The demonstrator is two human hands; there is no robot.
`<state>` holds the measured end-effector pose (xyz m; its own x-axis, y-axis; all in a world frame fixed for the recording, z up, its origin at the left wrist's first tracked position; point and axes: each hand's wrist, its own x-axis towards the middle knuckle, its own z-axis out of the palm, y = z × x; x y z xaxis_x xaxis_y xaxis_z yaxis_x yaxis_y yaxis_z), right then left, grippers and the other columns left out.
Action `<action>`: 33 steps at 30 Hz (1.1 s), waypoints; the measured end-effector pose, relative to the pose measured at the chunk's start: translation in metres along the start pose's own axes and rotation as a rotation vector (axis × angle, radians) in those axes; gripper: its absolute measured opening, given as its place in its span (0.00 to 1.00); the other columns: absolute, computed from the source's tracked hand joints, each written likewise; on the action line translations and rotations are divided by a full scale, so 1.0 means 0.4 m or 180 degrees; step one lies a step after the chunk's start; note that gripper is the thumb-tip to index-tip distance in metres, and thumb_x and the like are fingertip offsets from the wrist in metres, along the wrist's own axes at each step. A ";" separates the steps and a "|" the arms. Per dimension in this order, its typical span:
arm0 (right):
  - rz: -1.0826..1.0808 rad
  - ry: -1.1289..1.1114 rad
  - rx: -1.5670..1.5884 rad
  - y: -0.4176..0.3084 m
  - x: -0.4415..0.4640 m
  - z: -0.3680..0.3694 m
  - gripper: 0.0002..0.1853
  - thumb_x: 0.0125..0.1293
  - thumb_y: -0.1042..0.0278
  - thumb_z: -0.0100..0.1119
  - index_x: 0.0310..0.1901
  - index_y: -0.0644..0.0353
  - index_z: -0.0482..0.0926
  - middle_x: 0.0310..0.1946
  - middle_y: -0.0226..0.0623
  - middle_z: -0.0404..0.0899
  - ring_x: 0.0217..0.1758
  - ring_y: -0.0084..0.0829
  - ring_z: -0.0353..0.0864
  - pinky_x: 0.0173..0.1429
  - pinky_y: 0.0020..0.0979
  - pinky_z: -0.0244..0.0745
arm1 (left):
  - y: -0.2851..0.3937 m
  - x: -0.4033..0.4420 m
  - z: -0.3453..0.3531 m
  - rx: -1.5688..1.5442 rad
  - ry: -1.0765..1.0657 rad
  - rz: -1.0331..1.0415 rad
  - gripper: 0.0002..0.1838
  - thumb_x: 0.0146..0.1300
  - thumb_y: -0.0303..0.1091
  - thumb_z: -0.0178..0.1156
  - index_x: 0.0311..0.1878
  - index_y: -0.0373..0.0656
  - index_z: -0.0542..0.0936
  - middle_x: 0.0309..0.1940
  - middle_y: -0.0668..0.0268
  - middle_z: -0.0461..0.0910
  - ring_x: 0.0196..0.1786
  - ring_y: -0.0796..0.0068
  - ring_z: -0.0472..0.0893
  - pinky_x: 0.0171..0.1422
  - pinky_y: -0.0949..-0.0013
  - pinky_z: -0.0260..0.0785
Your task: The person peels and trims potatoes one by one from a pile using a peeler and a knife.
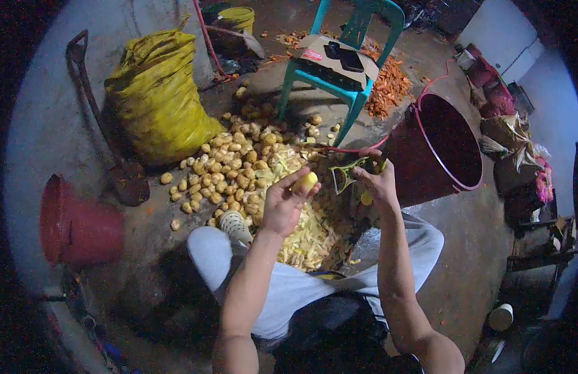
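My left hand (pixel 286 202) grips a peeled yellow potato (pixel 305 182) between thumb and fingers, held up above the pile. To its right, my right hand (pixel 380 182) is closed on a thin green Y-shaped tool that looks like a peeler (pixel 342 177), its head pointing toward the potato but apart from it. A small yellowish piece (pixel 366 198) shows just below that hand; what it is I cannot tell. Beneath both hands lies a heap of pale peelings (pixel 307 244). Several unpeeled potatoes (pixel 229 163) spread over the floor on the left.
A bulging yellow sack (pixel 155 100) stands behind the potatoes, beside a shovel (pixel 92 106). A red bucket (pixel 83 221) lies at left; a large dark red tub (pixel 435 149) tilts at right. Behind are a green chair (pixel 357 93) with a cardboard box and orange scraps (pixel 388 84).
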<state>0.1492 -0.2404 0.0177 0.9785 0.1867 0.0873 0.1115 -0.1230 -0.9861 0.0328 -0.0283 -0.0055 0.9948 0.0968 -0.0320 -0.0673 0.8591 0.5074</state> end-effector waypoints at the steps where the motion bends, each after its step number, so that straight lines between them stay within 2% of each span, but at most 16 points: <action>1: -0.0043 -0.0091 -0.0156 -0.014 -0.001 0.000 0.23 0.48 0.73 0.77 0.46 0.64 0.79 0.38 0.31 0.83 0.43 0.24 0.81 0.51 0.27 0.76 | -0.004 0.000 0.002 0.0360 -0.0132 0.0161 0.25 0.55 0.22 0.68 0.58 0.32 0.75 0.49 0.56 0.80 0.50 0.65 0.81 0.55 0.69 0.76; 4: -0.0118 -0.0364 -0.0077 -0.057 -0.014 0.010 0.25 0.47 0.70 0.78 0.48 0.64 0.78 0.41 0.31 0.82 0.44 0.24 0.80 0.52 0.28 0.75 | 0.007 -0.003 0.006 0.1240 -0.0259 0.0369 0.24 0.51 0.20 0.71 0.53 0.34 0.77 0.46 0.61 0.82 0.47 0.73 0.81 0.52 0.73 0.76; 6: -0.1140 -0.0650 -0.0772 -0.070 -0.007 0.023 0.23 0.50 0.68 0.77 0.45 0.63 0.78 0.37 0.26 0.80 0.37 0.21 0.77 0.41 0.25 0.74 | 0.004 -0.003 -0.001 0.1399 -0.0368 0.0274 0.21 0.52 0.22 0.71 0.50 0.35 0.78 0.44 0.63 0.82 0.46 0.76 0.81 0.52 0.74 0.76; 7: -0.0418 -0.0796 -0.0467 -0.078 -0.002 0.020 0.23 0.48 0.69 0.78 0.46 0.64 0.78 0.38 0.27 0.81 0.41 0.23 0.79 0.46 0.27 0.75 | 0.007 -0.009 0.008 0.1746 -0.0415 0.0238 0.21 0.51 0.20 0.71 0.50 0.35 0.78 0.43 0.64 0.82 0.45 0.76 0.81 0.52 0.74 0.76; 9: -0.0236 -0.0603 -0.0596 -0.063 0.038 0.006 0.24 0.48 0.70 0.78 0.46 0.64 0.78 0.38 0.27 0.81 0.42 0.22 0.78 0.48 0.26 0.74 | 0.003 -0.019 0.015 0.2079 -0.0491 0.0169 0.21 0.51 0.19 0.71 0.50 0.35 0.78 0.43 0.64 0.82 0.45 0.77 0.81 0.51 0.74 0.76; 12: 0.0020 -0.0369 -0.0150 -0.065 0.050 -0.010 0.26 0.44 0.71 0.80 0.46 0.64 0.78 0.39 0.30 0.82 0.44 0.23 0.78 0.52 0.29 0.74 | 0.003 -0.010 0.014 0.1756 -0.0583 -0.0003 0.21 0.51 0.17 0.69 0.50 0.35 0.78 0.42 0.65 0.82 0.44 0.77 0.81 0.50 0.74 0.76; 15: -0.0927 -0.0840 -0.0534 -0.080 0.007 0.015 0.21 0.47 0.73 0.77 0.42 0.64 0.77 0.37 0.29 0.82 0.38 0.22 0.78 0.45 0.27 0.76 | -0.020 -0.010 -0.016 0.1028 -0.0523 -0.0143 0.20 0.53 0.23 0.71 0.50 0.34 0.78 0.43 0.62 0.81 0.45 0.74 0.81 0.50 0.72 0.76; 19: -0.0050 0.0004 -0.0509 -0.025 0.061 -0.031 0.22 0.45 0.72 0.79 0.42 0.62 0.79 0.37 0.29 0.80 0.43 0.21 0.76 0.49 0.29 0.74 | -0.015 -0.013 -0.004 0.0517 -0.0606 -0.0237 0.25 0.52 0.33 0.73 0.52 0.35 0.77 0.45 0.61 0.82 0.47 0.69 0.82 0.56 0.66 0.75; 21: -0.0613 -0.0325 -0.0509 -0.040 0.040 -0.010 0.22 0.46 0.72 0.79 0.42 0.62 0.78 0.37 0.29 0.80 0.42 0.21 0.76 0.48 0.28 0.74 | -0.012 -0.017 -0.010 0.0051 -0.0389 -0.0398 0.24 0.55 0.34 0.71 0.53 0.36 0.77 0.46 0.62 0.81 0.49 0.67 0.81 0.56 0.65 0.73; 22: -0.1084 -0.0620 -0.0499 -0.051 0.012 0.007 0.21 0.46 0.72 0.78 0.42 0.62 0.78 0.37 0.30 0.80 0.41 0.21 0.77 0.47 0.27 0.74 | -0.023 -0.022 -0.020 0.0042 -0.0351 -0.0421 0.24 0.55 0.34 0.71 0.53 0.36 0.77 0.46 0.62 0.81 0.49 0.67 0.81 0.56 0.65 0.73; 26: -0.0728 0.0017 -0.1075 0.024 0.060 -0.037 0.19 0.50 0.79 0.73 0.44 0.63 0.76 0.40 0.30 0.79 0.45 0.24 0.77 0.48 0.28 0.74 | -0.042 -0.012 -0.021 -0.0035 -0.0248 -0.0317 0.22 0.58 0.31 0.68 0.55 0.36 0.76 0.46 0.64 0.80 0.47 0.75 0.78 0.49 0.70 0.69; 27: -0.0246 -0.0019 0.0344 0.014 0.052 -0.035 0.19 0.50 0.80 0.72 0.43 0.64 0.76 0.38 0.30 0.79 0.44 0.22 0.77 0.46 0.27 0.75 | -0.033 -0.013 -0.017 -0.0168 -0.0157 -0.0315 0.22 0.58 0.31 0.68 0.55 0.37 0.76 0.46 0.64 0.80 0.47 0.75 0.78 0.49 0.70 0.69; 30: -0.0308 -0.0448 0.0336 0.014 0.015 -0.003 0.18 0.51 0.78 0.72 0.43 0.65 0.76 0.33 0.29 0.80 0.39 0.22 0.79 0.45 0.26 0.75 | -0.023 -0.010 -0.027 -0.0363 -0.0056 -0.0242 0.21 0.59 0.31 0.67 0.55 0.39 0.76 0.47 0.64 0.80 0.48 0.73 0.78 0.51 0.69 0.70; 31: -0.0700 -0.0546 -0.1035 0.016 0.004 -0.004 0.17 0.51 0.76 0.71 0.43 0.65 0.77 0.36 0.34 0.82 0.40 0.26 0.82 0.46 0.30 0.77 | -0.022 -0.005 -0.025 -0.0279 0.0002 -0.0206 0.21 0.60 0.30 0.67 0.56 0.39 0.76 0.48 0.63 0.80 0.49 0.71 0.78 0.52 0.69 0.71; 32: -0.0703 -0.0550 -0.1034 0.026 0.000 -0.001 0.17 0.51 0.76 0.71 0.43 0.65 0.77 0.36 0.34 0.82 0.40 0.26 0.82 0.46 0.30 0.77 | -0.019 0.005 -0.023 -0.0188 0.0041 -0.0150 0.21 0.60 0.29 0.66 0.57 0.39 0.76 0.48 0.62 0.80 0.49 0.70 0.79 0.54 0.69 0.72; 33: -0.0890 -0.0640 -0.1549 0.046 -0.014 0.007 0.22 0.47 0.79 0.68 0.47 0.63 0.77 0.40 0.41 0.82 0.45 0.37 0.82 0.49 0.34 0.77 | -0.015 0.006 -0.026 -0.0286 -0.0035 -0.0177 0.21 0.62 0.27 0.64 0.58 0.38 0.75 0.50 0.60 0.80 0.52 0.66 0.79 0.59 0.67 0.73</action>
<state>0.1454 -0.2411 -0.0012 0.8539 0.4514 0.2591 0.4733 -0.4662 -0.7474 0.0349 -0.0281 -0.0177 0.9979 0.0426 -0.0482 -0.0180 0.9047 0.4257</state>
